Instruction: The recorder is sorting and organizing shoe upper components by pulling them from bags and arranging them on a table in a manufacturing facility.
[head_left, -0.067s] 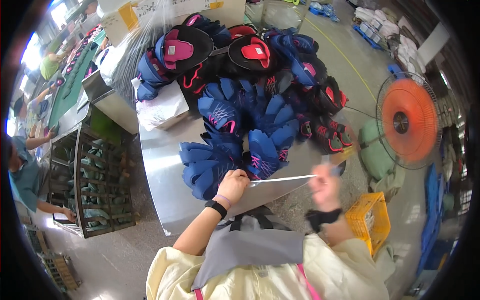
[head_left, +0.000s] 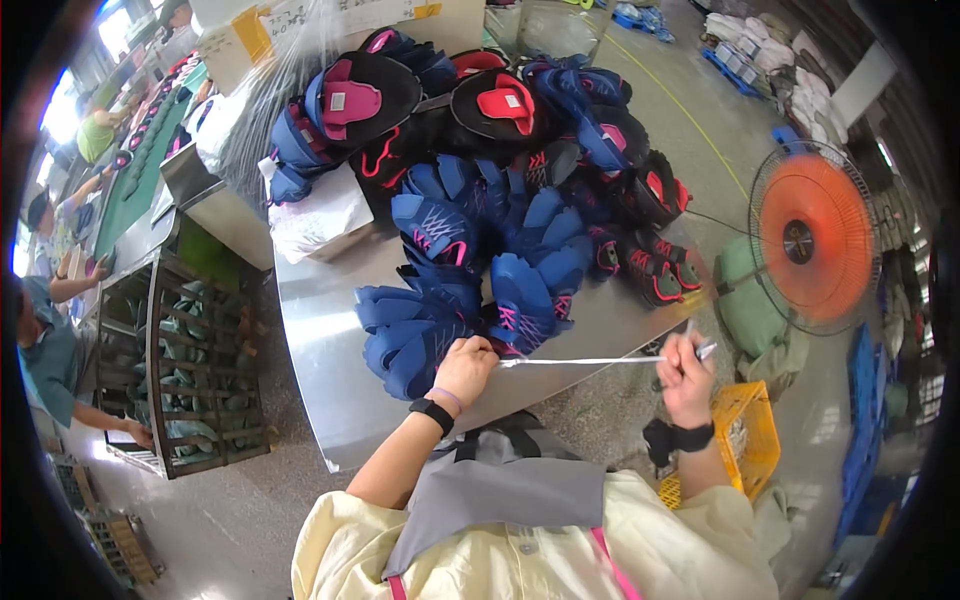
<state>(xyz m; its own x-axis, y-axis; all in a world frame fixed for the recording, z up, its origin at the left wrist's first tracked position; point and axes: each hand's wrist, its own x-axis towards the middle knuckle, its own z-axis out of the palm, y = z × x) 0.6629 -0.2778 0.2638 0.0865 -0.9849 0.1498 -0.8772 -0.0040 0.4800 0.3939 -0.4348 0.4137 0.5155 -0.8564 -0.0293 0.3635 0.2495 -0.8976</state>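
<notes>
White plastic-wrapped package (head_left: 318, 215) sits on the counter (head_left: 330, 340), left of the shoe-part pile, w/ a small label on its near side. Cardboard boxes (head_left: 300, 25) under clear stretch film stand at the counter's far end, upper left, w/ yellow-orange labels (head_left: 253, 33) and paper sheets stuck on. No screens visible.

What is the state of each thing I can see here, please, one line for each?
Left hand: closed on one end of the white strip, beside the blue shoe pieces.
Right hand: closed on the other end of the strip.
White strip: pulled straight between both hands.
Blue shoe pieces: heaped on the metal table.
Orange fan: upright; spinning or not, cannot tell.
Yellow basket: on the floor.
</notes>
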